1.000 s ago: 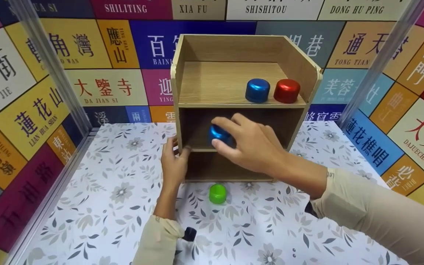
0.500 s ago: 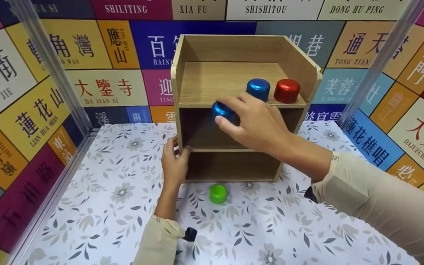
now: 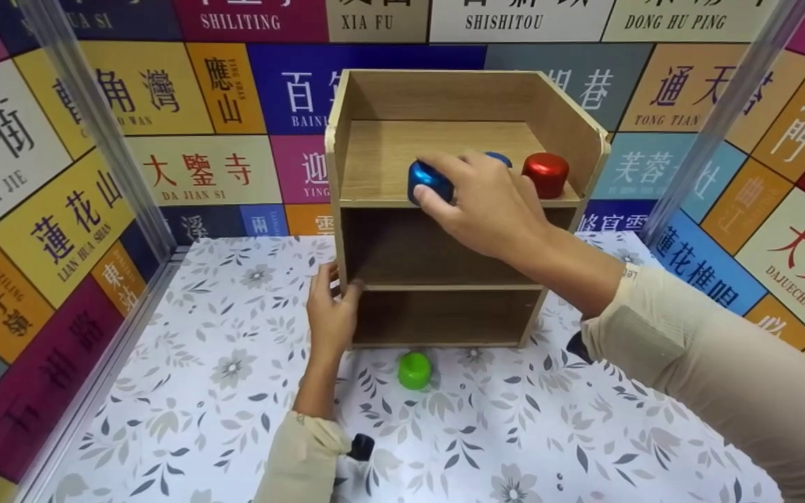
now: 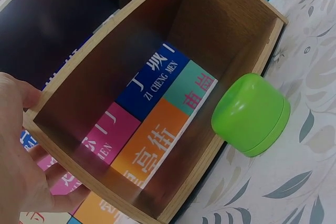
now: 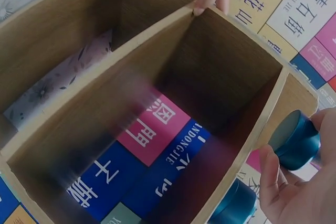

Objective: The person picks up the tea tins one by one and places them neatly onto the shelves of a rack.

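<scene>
Blue cap (image 3: 425,175) partly covered; second blue cap (image 3: 499,159) mostly hidden, head view.

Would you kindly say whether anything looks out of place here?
Nothing looks spilled, but the green cylinder stands out: it sits alone on the floral cloth in front of the shelf unit, while the red cylinder rests on the top level.

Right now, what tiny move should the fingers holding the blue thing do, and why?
Probably ease the held blue piece inward and set it on the top shelf: in the head view, the fingers of the right hand hold it at the shelf's front edge, and another blue piece and a red piece stand there.
</scene>
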{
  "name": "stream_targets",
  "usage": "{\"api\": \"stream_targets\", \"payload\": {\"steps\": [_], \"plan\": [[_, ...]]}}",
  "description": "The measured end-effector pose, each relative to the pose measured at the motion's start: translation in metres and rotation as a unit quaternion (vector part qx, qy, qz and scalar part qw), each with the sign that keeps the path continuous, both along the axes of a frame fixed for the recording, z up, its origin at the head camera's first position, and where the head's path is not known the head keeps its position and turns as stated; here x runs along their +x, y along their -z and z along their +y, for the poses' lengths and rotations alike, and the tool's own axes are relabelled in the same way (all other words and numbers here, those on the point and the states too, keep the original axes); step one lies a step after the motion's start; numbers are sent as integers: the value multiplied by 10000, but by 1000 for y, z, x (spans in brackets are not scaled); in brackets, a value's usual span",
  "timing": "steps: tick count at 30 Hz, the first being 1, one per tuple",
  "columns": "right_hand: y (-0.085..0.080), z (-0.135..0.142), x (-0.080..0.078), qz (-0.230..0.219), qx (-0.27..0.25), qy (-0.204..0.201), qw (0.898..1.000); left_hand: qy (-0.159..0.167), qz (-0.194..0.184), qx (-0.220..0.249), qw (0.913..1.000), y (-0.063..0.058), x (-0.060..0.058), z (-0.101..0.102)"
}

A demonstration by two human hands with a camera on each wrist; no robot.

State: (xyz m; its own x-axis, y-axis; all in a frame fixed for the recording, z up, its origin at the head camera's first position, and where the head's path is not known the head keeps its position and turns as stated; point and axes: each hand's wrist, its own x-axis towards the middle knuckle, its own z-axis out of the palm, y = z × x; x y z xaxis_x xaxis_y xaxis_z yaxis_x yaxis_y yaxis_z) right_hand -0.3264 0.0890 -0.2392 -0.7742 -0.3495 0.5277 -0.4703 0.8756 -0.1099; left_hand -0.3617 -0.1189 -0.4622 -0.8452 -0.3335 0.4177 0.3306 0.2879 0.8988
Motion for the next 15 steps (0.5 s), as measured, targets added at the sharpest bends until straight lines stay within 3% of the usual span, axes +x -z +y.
{"api": "stream_targets", "payload": {"steps": [15], "plan": [[-3, -8, -17, -320, 51, 327, 9989, 42, 147, 62, 9999, 3, -4, 0]]}}
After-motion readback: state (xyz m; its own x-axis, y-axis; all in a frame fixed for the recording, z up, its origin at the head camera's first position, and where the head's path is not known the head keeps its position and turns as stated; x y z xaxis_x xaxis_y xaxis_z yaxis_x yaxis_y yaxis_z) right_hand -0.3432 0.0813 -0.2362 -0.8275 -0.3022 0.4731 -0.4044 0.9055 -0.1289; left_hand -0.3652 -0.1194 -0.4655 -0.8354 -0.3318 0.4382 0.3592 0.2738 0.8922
